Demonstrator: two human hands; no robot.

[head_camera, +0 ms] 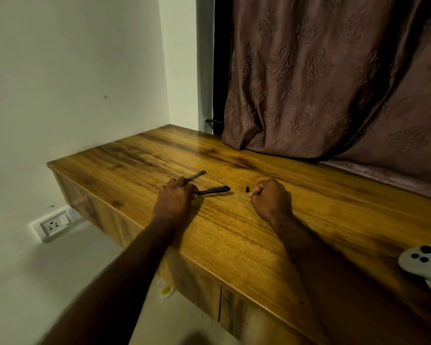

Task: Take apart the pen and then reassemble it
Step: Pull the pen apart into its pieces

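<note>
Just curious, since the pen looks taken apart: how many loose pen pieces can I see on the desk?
3: a grey tube beyond the left hand, a black clipped barrel at its fingertips, and a small black piece beside the right hand. More may hide in the fists.

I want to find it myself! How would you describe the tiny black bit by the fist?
Start at the long wooden desk under the brown patterned curtain. Find the right hand, curled in a fist. Just left of its knuckles lies a small black oval piece, far shorter than the black clip pen barrel and grey tube nearby.
</note>
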